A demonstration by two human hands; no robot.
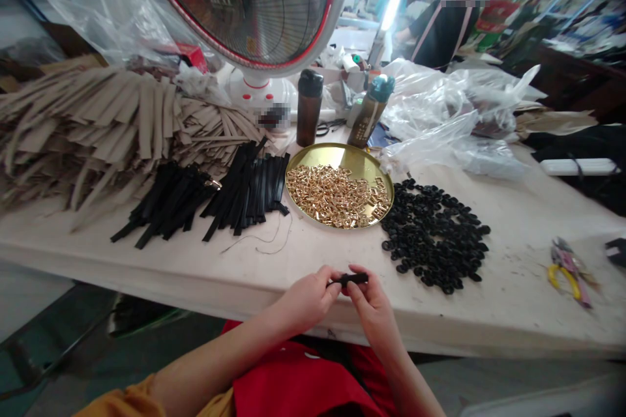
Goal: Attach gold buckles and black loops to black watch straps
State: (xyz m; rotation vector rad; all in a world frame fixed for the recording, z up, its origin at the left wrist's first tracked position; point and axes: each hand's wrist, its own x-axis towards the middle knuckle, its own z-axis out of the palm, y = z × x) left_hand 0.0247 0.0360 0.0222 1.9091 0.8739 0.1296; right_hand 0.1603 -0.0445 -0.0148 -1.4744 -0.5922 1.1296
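Together, left hand (313, 296) and right hand (373, 300) pinch a small black strip (357, 278)

Both grips are narrow, the strip between them near the front edge of the cream cloth-covered table (195, 277), before a round gold-coloured metal tray (342, 155) heaped with small gold-coloured buckles (332, 197).

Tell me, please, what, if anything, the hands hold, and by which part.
A small black piece: the left hand pinches its left end, the right hand its right end.
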